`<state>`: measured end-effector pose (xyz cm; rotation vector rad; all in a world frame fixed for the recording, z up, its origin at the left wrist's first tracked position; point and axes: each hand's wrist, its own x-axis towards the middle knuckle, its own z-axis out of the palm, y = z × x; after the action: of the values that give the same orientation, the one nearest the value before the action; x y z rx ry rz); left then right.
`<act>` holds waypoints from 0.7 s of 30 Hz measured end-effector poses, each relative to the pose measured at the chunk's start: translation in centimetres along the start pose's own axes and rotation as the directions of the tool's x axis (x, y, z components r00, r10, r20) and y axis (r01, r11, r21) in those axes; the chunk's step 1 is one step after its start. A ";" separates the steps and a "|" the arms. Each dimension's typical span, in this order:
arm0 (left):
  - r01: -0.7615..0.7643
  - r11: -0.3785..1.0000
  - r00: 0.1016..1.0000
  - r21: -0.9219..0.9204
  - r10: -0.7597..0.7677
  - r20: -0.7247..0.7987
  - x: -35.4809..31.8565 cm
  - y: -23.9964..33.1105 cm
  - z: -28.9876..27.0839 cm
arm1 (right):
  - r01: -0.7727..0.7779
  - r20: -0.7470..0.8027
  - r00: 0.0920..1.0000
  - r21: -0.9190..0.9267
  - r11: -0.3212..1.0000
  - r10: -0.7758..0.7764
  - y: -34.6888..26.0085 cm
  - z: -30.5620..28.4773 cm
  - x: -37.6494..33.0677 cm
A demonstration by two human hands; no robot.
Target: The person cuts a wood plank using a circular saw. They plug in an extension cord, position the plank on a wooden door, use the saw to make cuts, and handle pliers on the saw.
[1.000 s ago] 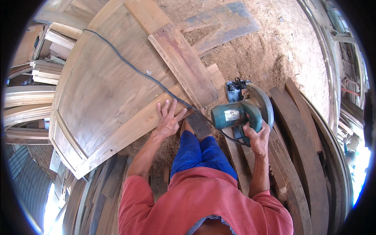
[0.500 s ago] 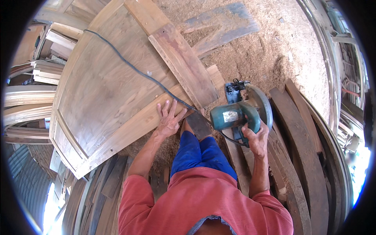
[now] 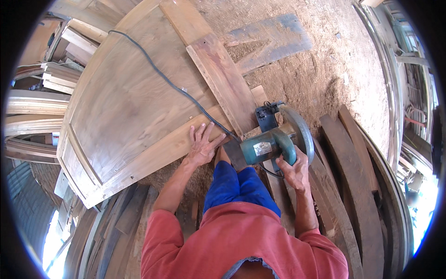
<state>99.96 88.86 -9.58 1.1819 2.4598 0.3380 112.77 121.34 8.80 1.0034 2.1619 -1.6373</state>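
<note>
My right hand (image 3: 295, 171) is wrapped round the rear handle of a green circular saw (image 3: 277, 148). The saw's base plate (image 3: 265, 117) faces the end of a light board sticking out beyond the wooden panel (image 3: 139, 102). Whether the blade touches wood cannot be made out. My left hand (image 3: 202, 145) lies with fingers spread on the panel's near edge board (image 3: 167, 145). A dark power cord (image 3: 162, 79) crosses the panel, passes my left fingertips and runs toward the saw. A reddish-brown plank (image 3: 220, 83) lies across the panel, its near end close to the saw.
Sawdust covers the ground (image 3: 344, 74), where a grey notched board (image 3: 278, 39) lies beyond the panel. Long dark timbers (image 3: 353, 176) are laid at my right, and more planks (image 3: 111, 228) at my lower left. Stacked light boards (image 3: 35, 111) stand at the left.
The saw has moved left toward the projecting board end, with my right hand still on its handle. My left hand stays on the edge board. The whole view has shifted slightly.
</note>
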 end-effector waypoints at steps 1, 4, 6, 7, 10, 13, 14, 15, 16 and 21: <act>0.066 0.998 0.998 0.001 -0.066 -0.013 0.1 0.0 -0.4 | 0.007 0.003 1.000 -0.002 1.000 -0.007 0.0 0.2 0.2; 0.252 0.968 0.967 -0.014 -0.253 -0.038 0.5 0.1 -1.5 | -0.010 -0.036 0.999 0.005 1.000 0.011 0.2 0.4 0.4; 0.377 0.926 0.924 -0.013 -0.378 -0.058 0.2 -0.1 -1.8 | 0.041 -0.026 0.999 0.011 0.999 -0.041 0.2 0.4 0.5; 0.372 0.928 0.926 -0.012 -0.372 -0.068 0.1 -0.2 -1.4 | 0.043 -0.026 0.999 0.012 0.999 -0.043 0.6 0.3 0.4; 0.357 0.934 0.930 -0.012 -0.356 -0.092 0.3 0.0 -1.8 | 0.089 -0.013 0.996 0.009 0.996 -0.089 0.9 0.1 0.3; 0.324 0.945 0.933 -0.038 -0.326 -0.149 0.0 -0.2 -1.2 | 0.075 -0.021 0.997 -0.020 0.997 -0.076 0.2 0.2 -0.6; 0.298 0.953 0.932 -0.052 -0.303 -0.200 -0.1 -0.3 -1.0 | 0.067 -0.010 0.998 -0.008 0.998 -0.067 0.2 0.2 -0.9; 0.300 0.952 0.931 -0.052 -0.305 -0.202 -0.1 -0.3 -0.9 | 0.058 0.001 0.998 0.004 0.998 -0.058 0.2 0.2 -1.2; 0.312 0.949 0.930 -0.048 -0.315 -0.189 0.0 -0.5 -0.8 | 0.061 0.003 0.998 0.004 0.998 -0.061 0.3 0.3 -1.3; 0.322 0.946 0.927 -0.039 -0.324 -0.188 0.1 -0.3 -0.6 | 0.052 -0.014 0.999 0.029 0.998 -0.051 1.7 1.1 -2.0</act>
<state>99.38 88.73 -9.23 0.7483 2.7603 0.3789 115.17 119.82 8.30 0.9768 2.1962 -1.6943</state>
